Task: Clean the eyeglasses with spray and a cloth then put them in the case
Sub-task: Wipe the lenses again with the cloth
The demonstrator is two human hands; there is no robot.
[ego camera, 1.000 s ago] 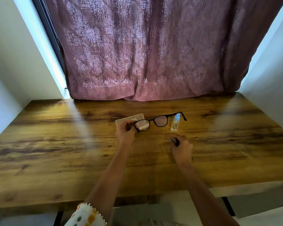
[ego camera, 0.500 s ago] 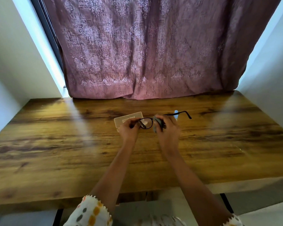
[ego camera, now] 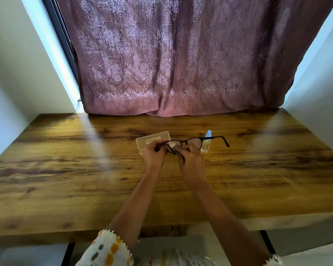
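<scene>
Black-framed eyeglasses (ego camera: 195,142) held over wooden table (ego camera: 65,169): L hand (ego camera: 153,154) pinches frame end, R hand (ego camera: 190,157) fingers curled round dark cloth (ego camera: 179,155) at lens; case (ego camera: 152,139) & spray bottle (ego camera: 206,146) just behind.

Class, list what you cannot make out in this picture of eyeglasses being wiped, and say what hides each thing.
Head view only.
The cloth: mostly bunched inside the right hand; shape hidden.
The eyeglasses: one temple and part of one lens covered by the left hand and cloth.
The case: print too small to read; near corner behind the left hand.
The spray bottle: liquid level unclear, too small.
</scene>
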